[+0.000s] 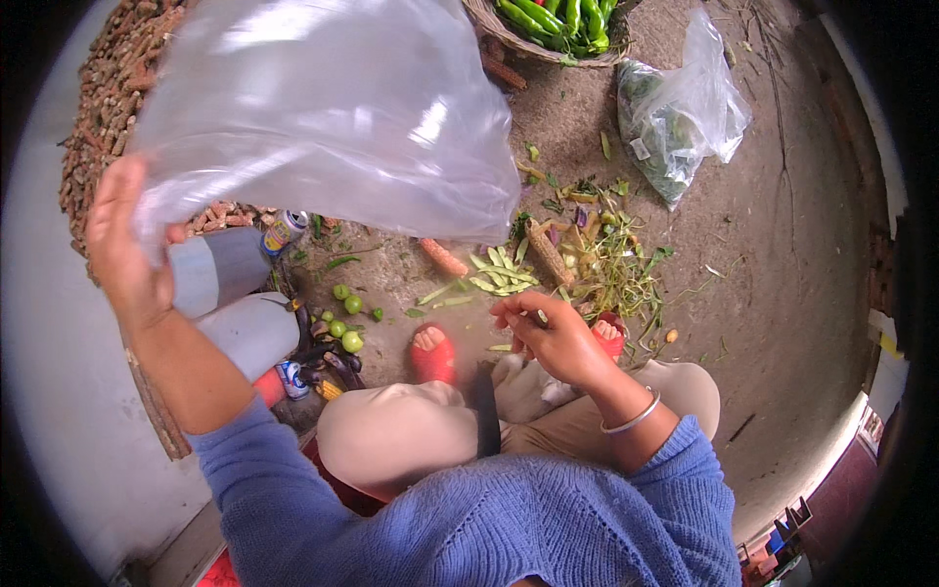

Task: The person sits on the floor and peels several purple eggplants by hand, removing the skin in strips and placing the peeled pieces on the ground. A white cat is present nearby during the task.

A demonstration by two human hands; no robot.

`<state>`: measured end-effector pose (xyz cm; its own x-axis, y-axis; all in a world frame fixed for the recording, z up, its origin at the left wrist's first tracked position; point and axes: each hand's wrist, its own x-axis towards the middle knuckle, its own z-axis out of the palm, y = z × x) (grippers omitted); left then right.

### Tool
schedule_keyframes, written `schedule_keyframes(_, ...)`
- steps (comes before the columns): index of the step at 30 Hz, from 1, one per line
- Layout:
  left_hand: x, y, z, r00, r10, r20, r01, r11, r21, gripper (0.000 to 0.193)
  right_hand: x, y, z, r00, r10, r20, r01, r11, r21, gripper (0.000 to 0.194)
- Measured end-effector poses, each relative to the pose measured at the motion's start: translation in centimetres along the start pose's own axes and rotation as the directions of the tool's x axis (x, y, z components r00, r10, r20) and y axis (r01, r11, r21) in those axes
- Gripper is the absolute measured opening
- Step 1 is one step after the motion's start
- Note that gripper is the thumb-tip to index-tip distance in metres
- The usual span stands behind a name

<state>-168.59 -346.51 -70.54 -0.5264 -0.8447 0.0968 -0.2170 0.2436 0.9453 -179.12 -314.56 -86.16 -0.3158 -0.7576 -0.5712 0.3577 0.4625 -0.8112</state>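
My left hand is raised at the left and grips the edge of a large clear plastic bag, which billows across the upper left. Over my lap, my right hand has its fingers curled, with a small greenish piece at them; whether it is pinched is not plain. Flat green bean pods lie on the floor just beyond that hand. Beside them are a corn cob and a heap of stringy green trimmings. Part of the floor and the cob pile is hidden behind the bag.
A wicker basket of green peppers stands at the top, near a tied plastic bag of greens. Corn cobs are piled along the left wall. Green tomatoes, dark eggplants and drink cans lie left of my feet.
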Motion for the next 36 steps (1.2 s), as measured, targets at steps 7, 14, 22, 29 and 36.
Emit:
schedule_keyframes(7, 5.3, -7.1, -14.0, 0.905, -0.057, -0.422, 0.119, 0.985, 0.123, 0.017, 0.2, -0.7, -0.2, 0.998, 0.047, 0.042, -0.045, 0.997, -0.060, 0.021)
schedule_keyframes(14, 4.6, -15.8, -21.6, 0.636, -0.282, -0.718, 0.183, 0.959, -0.215, 0.055, 1.0, 0.4, 0.2, 0.999, 0.035, -0.012, -0.036, 0.999, -0.037, 0.018)
schedule_keyframes(22, 2.5, -16.3, -10.4, 0.904, -0.141, -0.404, 0.315, 0.857, 0.407, 0.046, 1.9, 0.3, -0.4, 0.996, 0.082, -0.046, -0.081, 0.996, 0.024, 0.023)
schedule_keyframes(29, -3.9, -25.8, 15.9, 0.855, -0.141, 0.500, -0.165, 0.839, 0.518, 0.032, 1.3, 0.1, -0.7, 0.973, 0.190, -0.134, -0.168, 0.973, 0.158, 0.023)
schedule_keyframes(36, -6.9, -29.5, 22.4, 0.744, -0.059, 0.666, -0.537, 0.540, 0.648, 0.025, -2.1, 1.0, -2.0, 0.902, 0.352, -0.248, -0.279, 0.916, 0.288, 0.019)
